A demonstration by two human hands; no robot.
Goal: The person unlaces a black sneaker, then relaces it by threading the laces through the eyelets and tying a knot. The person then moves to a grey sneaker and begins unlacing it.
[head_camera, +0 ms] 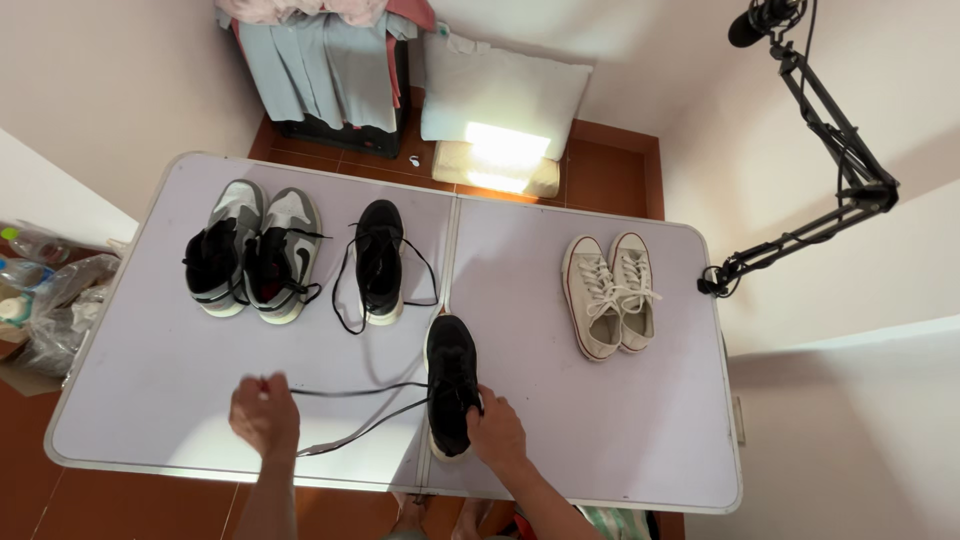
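Observation:
A black sneaker (452, 380) lies near the front edge of the pale folding table (560, 400), toe pointing away from me. My right hand (496, 432) rests on its heel side and holds it down. My left hand (264, 414) is closed around the end of its black shoelace (350, 392), which is pulled out taut to the left across the table. The matching black sneaker (380, 260) stands further back with its laces loose.
A grey-and-black pair of sneakers (252, 250) sits at the back left and a white canvas pair (610, 292) at the right. A microphone arm (830, 150) clamps to the table's right edge. Plastic bags and bottles (45, 300) lie at left.

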